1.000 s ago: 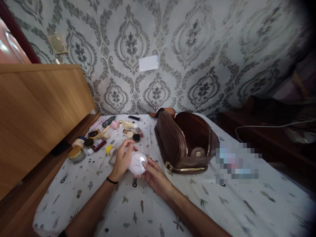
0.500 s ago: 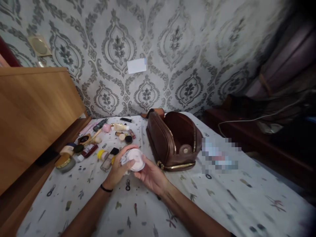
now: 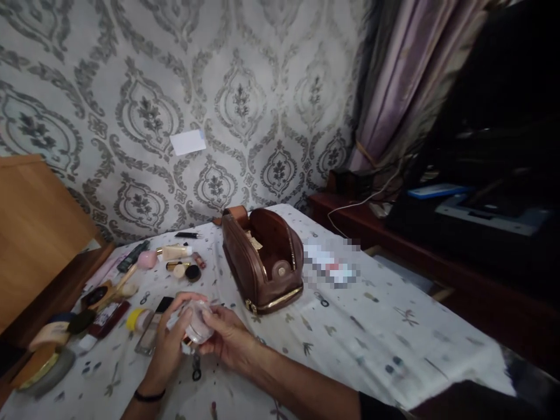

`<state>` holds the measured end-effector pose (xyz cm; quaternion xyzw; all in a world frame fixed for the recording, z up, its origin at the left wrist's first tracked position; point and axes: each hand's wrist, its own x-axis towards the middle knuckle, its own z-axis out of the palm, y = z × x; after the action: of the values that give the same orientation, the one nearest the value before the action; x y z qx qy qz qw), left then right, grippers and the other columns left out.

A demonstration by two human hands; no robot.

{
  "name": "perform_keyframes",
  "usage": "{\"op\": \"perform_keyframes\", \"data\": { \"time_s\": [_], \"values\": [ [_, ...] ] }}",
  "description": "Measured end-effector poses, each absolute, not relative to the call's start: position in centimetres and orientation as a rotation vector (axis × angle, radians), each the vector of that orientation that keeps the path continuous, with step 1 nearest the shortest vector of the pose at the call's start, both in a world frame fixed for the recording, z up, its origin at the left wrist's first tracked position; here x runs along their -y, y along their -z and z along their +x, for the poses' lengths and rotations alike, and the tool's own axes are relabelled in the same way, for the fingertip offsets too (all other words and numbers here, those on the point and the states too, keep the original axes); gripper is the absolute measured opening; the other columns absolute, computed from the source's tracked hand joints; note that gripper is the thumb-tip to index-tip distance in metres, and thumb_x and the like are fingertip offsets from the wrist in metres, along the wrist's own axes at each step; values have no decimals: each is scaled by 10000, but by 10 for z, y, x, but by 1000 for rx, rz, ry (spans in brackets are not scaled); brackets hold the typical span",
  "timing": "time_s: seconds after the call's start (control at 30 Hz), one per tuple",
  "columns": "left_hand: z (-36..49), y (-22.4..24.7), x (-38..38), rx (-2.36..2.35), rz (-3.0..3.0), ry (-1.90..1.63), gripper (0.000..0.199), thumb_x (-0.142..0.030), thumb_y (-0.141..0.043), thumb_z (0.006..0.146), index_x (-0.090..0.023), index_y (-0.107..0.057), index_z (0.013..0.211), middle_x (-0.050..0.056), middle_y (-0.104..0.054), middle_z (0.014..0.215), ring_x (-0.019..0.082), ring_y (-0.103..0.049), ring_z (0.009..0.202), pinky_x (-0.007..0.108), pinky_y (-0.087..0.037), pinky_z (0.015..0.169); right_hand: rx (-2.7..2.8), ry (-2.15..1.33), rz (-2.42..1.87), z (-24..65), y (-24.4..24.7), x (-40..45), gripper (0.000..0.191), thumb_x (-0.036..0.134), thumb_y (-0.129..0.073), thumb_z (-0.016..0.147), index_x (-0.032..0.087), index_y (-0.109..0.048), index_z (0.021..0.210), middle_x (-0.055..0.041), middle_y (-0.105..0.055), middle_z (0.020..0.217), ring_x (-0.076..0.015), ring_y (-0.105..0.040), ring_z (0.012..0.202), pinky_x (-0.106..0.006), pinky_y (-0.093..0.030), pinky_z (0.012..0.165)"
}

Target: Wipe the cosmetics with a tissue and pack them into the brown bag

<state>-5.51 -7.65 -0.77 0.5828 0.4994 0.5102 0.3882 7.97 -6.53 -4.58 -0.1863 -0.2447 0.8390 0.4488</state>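
Observation:
Between both hands is a small round jar (image 3: 200, 322), pale on its flat round face and see-through at the edge, tilted toward me. My left hand (image 3: 175, 324) wraps its left side, thumb on the face. From the right, my right hand (image 3: 227, 332) grips it, with the thumb at its rim. Just beyond my left hand lie a glass bottle with a black cap (image 3: 150, 332) and a small yellow-lidded jar (image 3: 139, 320). A brown leather toiletry bag (image 3: 245, 262) stands unzipped to the right, a light tag (image 3: 254, 241) showing inside.
Several cosmetics lie on the left of the patterned cloth (image 3: 315, 361): a cream tube (image 3: 175, 251), a pink jar (image 3: 147, 259), a gold-lidded jar (image 3: 41, 368), a brush (image 3: 125, 280). A blurred packet (image 3: 330, 262) lies right of the bag. A wooden panel (image 3: 39, 216) borders the left.
The view has turned to the right, so the bag and cosmetics appear further left. Both hands still hold the jar, whose face now looks more see-through.

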Motion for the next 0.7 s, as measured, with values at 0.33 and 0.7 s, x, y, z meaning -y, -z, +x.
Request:
{"op": "perform_keyframes", "data": {
  "time_s": [0.33, 0.7],
  "values": [
    [-37, -8, 81, -1434, 1368, -1467, 441, -628, -606, 770, -191, -603, 709, 38, -667, 731, 190, -620, 645, 239, -505, 530, 849, -1930, -639, 81, 38, 70, 846, 375, -979, 271, 198, -555, 981, 14, -643, 944, -125, -629, 704, -218, -503, 518],
    [-48, -8, 80, -1611, 1401, -1467, 505, -673, -486, 841, -199, -585, 698, -22, -563, 538, 145, -517, 463, 227, -429, 432, 887, -2048, -493, 81, 37, 74, 842, 384, -965, 423, 180, -587, 1148, -14, -677, 924, -153, -651, 686, -310, -556, 607]
  ]
}}
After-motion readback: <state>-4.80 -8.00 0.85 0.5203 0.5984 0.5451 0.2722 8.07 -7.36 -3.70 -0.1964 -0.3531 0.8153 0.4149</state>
